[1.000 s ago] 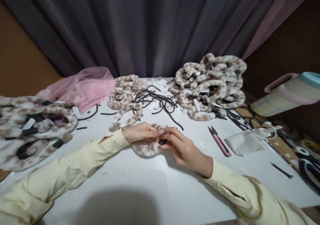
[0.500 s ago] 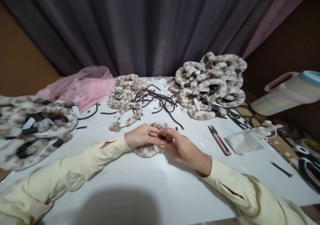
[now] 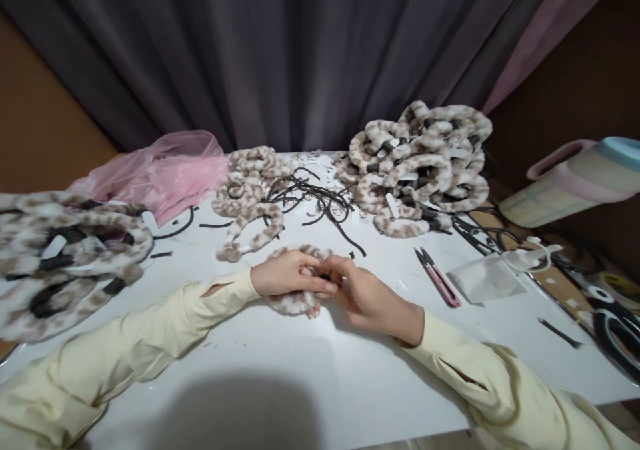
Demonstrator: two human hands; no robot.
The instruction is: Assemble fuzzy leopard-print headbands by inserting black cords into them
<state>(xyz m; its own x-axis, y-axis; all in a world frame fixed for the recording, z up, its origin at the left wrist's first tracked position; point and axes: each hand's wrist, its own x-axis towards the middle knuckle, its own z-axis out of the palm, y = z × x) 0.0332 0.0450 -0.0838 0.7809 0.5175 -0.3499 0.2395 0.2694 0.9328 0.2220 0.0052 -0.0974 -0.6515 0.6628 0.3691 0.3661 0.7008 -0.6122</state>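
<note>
At the middle of the table, a fluffy white-and-brown plush ring lies under my fingers. My left hand is closed on its right side, thumb and fingers pinched together. From the right, my right hand meets it, fingers curled and pinched at the same spot. Between the fingertips shows a small dark bit, which looks like black cord on the ring; most of it is hidden by the fingers. Pink-handled thread snips lie on the table to the right of my right hand.
Tagged plush rings are heaped at the left and back right. Between them are a smaller ring pile, loose black cords and a pink plastic bag. A clear pouch, a tumbler and scissors are at right.
Both hands stay pinched at the same spot on the ring. The left thumb has shifted slightly right, and fingertips now show beneath the ring's lower right edge.
</note>
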